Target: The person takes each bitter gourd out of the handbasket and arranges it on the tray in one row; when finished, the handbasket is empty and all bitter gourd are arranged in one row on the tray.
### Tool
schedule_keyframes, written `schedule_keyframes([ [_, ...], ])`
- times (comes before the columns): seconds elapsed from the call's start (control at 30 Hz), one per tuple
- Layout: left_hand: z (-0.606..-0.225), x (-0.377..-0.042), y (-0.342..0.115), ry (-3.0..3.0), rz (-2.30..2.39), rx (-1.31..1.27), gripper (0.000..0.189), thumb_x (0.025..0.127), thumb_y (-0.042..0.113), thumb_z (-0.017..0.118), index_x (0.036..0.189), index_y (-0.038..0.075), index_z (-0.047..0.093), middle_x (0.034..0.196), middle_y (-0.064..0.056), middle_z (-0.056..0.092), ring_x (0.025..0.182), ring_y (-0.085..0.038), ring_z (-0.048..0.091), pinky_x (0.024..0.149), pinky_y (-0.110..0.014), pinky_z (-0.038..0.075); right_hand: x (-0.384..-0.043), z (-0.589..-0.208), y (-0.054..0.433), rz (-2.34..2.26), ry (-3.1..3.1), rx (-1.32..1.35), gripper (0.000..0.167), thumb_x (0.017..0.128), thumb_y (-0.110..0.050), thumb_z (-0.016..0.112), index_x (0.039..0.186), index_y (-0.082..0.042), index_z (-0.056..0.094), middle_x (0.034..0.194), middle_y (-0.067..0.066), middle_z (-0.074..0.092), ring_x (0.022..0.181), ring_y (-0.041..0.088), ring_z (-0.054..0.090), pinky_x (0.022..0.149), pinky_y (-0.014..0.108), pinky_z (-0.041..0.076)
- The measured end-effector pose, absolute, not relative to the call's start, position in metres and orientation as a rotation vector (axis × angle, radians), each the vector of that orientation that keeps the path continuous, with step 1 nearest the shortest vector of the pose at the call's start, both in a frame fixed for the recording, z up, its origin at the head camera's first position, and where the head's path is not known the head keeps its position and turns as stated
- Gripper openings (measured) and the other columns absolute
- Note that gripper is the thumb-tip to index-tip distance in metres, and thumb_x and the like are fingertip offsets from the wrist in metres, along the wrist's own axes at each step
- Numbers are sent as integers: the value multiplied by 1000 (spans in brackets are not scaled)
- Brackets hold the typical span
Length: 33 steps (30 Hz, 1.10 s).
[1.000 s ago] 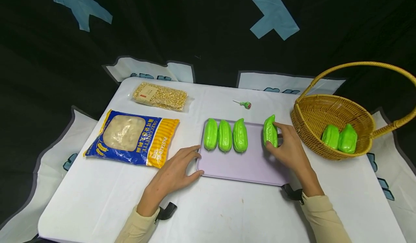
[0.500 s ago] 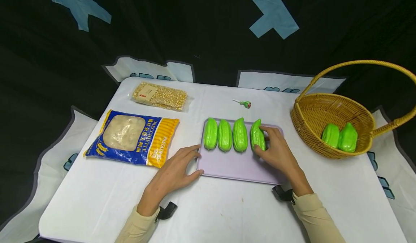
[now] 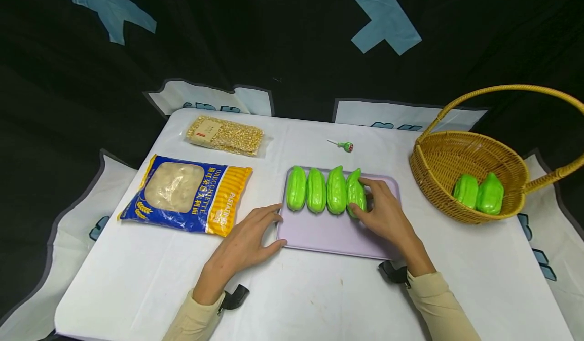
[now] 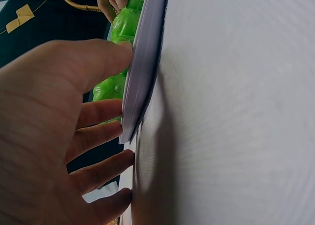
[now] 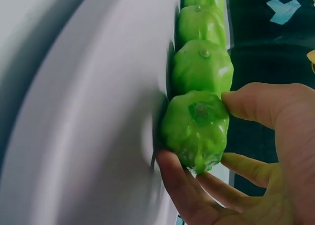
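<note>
Four-sided and pale purple, a shallow tray (image 3: pixel 315 232) lies on the table. My right hand (image 3: pixel 383 214) holds a glossy green ribbed gourd (image 3: pixel 355 194) between thumb and fingers, at the right end of a row on the tray. Directly left of it lie several like gourds (image 3: pixel 336 191), side by side along the far half. In the right wrist view the held gourd (image 5: pixel 194 129) touches or nearly touches its neighbour (image 5: pixel 203 70). My left hand (image 3: pixel 244 239) rests at the tray's left edge, fingers spread; its thumb (image 4: pixel 110 57) touches the rim.
A wicker basket (image 3: pixel 426 189) with a tall handle stands at the right, two green gourds (image 3: pixel 490 194) inside. At the left lie a blue and yellow pasta bag (image 3: pixel 184 194) and a packet of yellow kernels (image 3: pixel 228 136). A lollipop (image 3: pixel 344 146) lies behind the tray.
My right hand has carried its gourd leftward across the tray, from near the right edge up against the row. The left hand has stayed at the tray's left edge.
</note>
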<state>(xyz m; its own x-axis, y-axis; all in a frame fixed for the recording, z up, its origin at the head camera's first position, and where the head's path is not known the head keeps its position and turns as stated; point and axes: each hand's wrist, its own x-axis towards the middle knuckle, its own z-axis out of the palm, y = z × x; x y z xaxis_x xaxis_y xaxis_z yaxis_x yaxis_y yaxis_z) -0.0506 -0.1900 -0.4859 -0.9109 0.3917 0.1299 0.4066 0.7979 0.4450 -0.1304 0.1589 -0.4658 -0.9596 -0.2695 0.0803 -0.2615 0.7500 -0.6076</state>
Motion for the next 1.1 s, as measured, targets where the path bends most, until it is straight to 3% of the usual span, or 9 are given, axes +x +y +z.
schedule_keyframes([
  [0.13, -486, -51, -190, -2948, -739, -659, 47, 94, 44, 83, 129, 15, 70, 161, -5, 54, 145, -25, 54, 121, -43, 48, -130, -465, 159, -987, 2920, -440, 74, 97, -29, 81, 156, 2, 48, 148, 31, 52, 131, 45, 57, 106, 64, 52],
  [0.33, -486, -50, -191, -2926, -742, -673, 47, 93, 43, 84, 128, 15, 70, 160, -6, 55, 144, -26, 55, 119, -44, 49, -131, -461, 166, -980, 2910, -406, 74, 101, -35, 77, 159, -3, 45, 148, 27, 51, 119, 40, 67, 96, 59, 59],
  [0.8, -486, -51, -191, -2925, -761, -674, 46, 93, 42, 84, 128, 14, 70, 160, -6, 56, 144, -26, 55, 120, -44, 48, -141, -427, 199, -1011, 3018, -424, 62, 104, -26, 73, 155, -1, 50, 142, 28, 58, 113, 45, 72, 85, 59, 65],
  [1.1, -485, -51, -191, -2933, -766, -674, 47, 94, 42, 84, 129, 15, 70, 161, -6, 55, 144, -26, 55, 120, -44, 49, -150, -404, 224, -989, 3081, -405, 58, 104, -20, 71, 153, 5, 50, 134, 33, 61, 108, 51, 71, 88, 66, 62],
])
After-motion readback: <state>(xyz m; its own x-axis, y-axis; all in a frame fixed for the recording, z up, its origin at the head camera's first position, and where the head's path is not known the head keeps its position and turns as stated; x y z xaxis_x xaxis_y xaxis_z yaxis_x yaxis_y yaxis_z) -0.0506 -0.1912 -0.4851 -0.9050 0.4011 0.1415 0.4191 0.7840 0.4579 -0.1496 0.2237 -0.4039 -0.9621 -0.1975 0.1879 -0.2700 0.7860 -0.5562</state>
